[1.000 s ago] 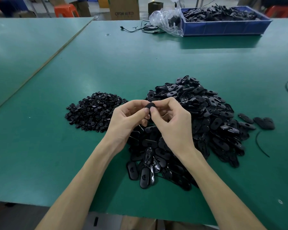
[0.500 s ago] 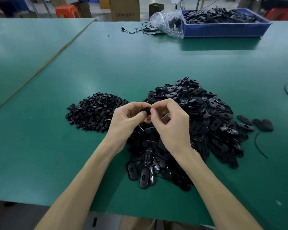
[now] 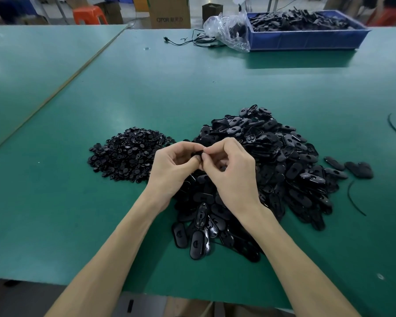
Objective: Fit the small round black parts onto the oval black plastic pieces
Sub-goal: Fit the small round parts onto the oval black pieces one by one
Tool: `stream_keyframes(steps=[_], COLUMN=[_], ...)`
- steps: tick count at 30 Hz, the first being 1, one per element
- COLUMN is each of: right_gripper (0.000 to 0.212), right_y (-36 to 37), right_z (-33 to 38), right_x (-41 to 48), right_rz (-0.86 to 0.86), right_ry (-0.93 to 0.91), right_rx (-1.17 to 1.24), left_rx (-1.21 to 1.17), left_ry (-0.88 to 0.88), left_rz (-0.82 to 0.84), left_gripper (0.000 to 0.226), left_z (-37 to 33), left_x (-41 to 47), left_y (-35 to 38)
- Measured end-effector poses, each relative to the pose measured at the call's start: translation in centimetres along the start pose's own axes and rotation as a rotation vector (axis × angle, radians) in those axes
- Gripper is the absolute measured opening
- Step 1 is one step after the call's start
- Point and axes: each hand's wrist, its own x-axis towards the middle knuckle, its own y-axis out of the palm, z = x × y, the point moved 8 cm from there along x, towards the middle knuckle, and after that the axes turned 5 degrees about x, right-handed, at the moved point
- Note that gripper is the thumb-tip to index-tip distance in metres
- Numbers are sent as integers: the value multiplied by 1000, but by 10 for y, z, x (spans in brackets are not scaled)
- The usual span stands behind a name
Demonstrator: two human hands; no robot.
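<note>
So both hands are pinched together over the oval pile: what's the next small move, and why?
Probably a firm squeeze to seat the part. The left hand and right hand both pinch a small black piece between them, above the pile of oval pieces. The fingers hide most of it, so whether it has snapped in cannot be told.

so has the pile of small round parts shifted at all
No. The pile of small round parts lies just left of the oval pieces heap, same gap from the table seam as before.

Round parts (image 3: 128,154) heaped left of oval pieces (image 3: 284,156).
</note>
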Motion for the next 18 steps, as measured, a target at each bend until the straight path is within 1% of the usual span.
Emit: stream_keyframes(steps=[3, 7, 10, 18], right_gripper=[9, 12, 10, 17], right_y=[-2, -7, -6, -3], right_z=[0, 0, 0, 0], right_x=[0, 1, 1, 2], right_rz=[-18, -41, -22, 5], right_ry=[9, 27, 17, 1], right_rx=[44, 72, 42, -1], left_rx=[-35, -152, -162, -145], left_ry=[-4, -13, -13, 18], left_rz=[27, 85, 87, 69], left_gripper=[18, 23, 23, 22], left_z=[0, 0, 1, -2], left_x=[1, 2, 2, 2], left_y=[1, 2, 2, 2])
